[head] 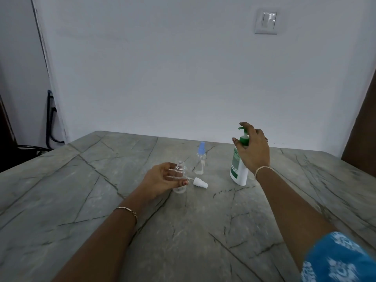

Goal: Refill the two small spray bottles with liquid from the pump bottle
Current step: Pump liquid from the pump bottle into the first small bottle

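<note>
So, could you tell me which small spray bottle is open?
The bottle in the left hand: bare threaded neck, white sprayer lying beside it. The other bottle wears its blue sprayer.

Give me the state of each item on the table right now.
Uncapped spray bottle: upright, open, held by left hand.
White spray head: off, lying on table beside it.
Blue-capped spray bottle: upright, capped, untouched.
Pump bottle: upright, right hand gripping its green pump.
</note>
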